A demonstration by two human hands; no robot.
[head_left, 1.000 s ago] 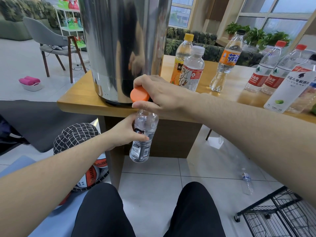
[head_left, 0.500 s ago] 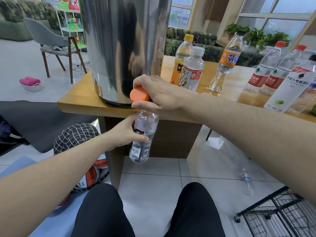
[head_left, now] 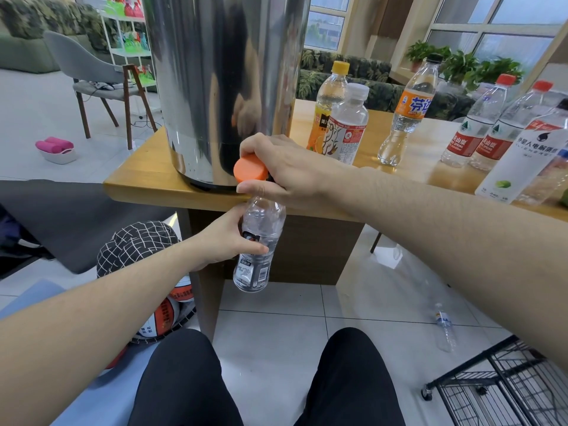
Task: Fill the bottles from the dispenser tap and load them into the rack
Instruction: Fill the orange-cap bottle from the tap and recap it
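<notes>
Wire rack (head_left: pixel 504 392): on the floor, right of the dispenser, awaiting bottles. My left hand (head_left: pixel 229 241): wrapped round the clear bottle (head_left: pixel 256 244), holding its mouth up beneath the tap. My right hand (head_left: pixel 282 170): fingers curled over the tap's orange cap (head_left: pixel 249 172), presumably working it. Steel dispenser (head_left: pixel 224 87): at the tabletop (head_left: pixel 147 182) edge, so bottles fit below. Other bottles (head_left: pixel 350 124): standing right of it.

One steel dispenser (head_left: pixel 224 87), seven bottles on the table (head_left: pixel 147 187), one held, one on the floor, one wire rack (head_left: pixel 504 392).
</notes>
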